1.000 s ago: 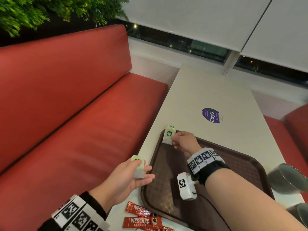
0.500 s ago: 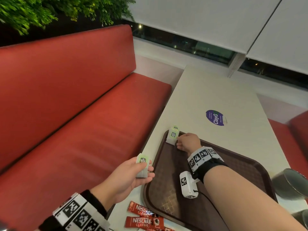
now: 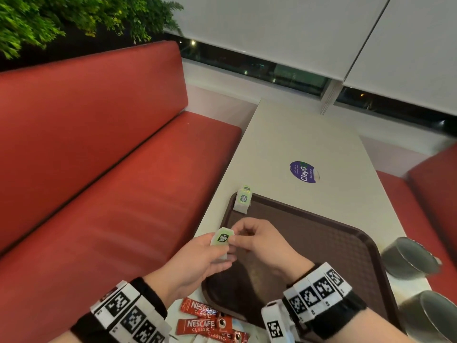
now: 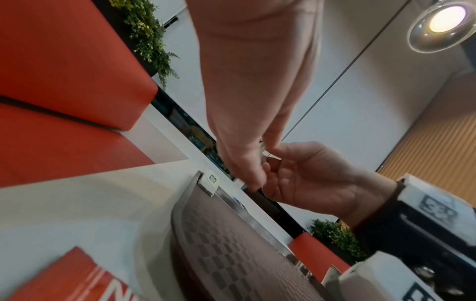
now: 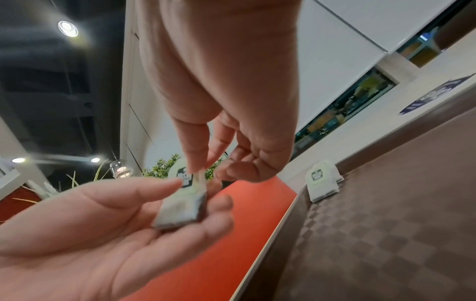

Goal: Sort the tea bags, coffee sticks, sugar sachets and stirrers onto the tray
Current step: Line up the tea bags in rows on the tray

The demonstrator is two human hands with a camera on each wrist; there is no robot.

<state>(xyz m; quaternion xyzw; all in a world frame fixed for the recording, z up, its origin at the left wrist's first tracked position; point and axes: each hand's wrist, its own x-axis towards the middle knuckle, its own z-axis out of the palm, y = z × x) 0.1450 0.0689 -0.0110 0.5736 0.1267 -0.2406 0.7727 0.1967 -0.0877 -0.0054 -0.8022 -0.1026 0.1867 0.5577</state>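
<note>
A tea bag (image 3: 221,239) with a green tag lies across the fingers of my left hand (image 3: 217,253), held under the thumb, just off the left rim of the brown tray (image 3: 309,238). My right hand (image 3: 235,240) has come against it, and thumb and forefinger pinch the bag's top edge (image 5: 198,177). The right wrist view shows the bag (image 5: 182,205) on the left palm. Another tea bag (image 3: 243,200) leans in the tray's far left corner and also shows in the left wrist view (image 4: 210,181). Red coffee sticks (image 3: 197,318) lie on the table near the tray's front left corner.
Two grey metal cups (image 3: 408,258) (image 3: 430,315) stand at the tray's right edge. A purple round sticker (image 3: 304,172) marks the white table (image 3: 296,134) beyond the tray. A red bench (image 3: 111,194) runs along the table's left side.
My right hand let go of the tea bag in the tray's far corner and drew back to my left hand. It now pinches the second tea bag held there.
</note>
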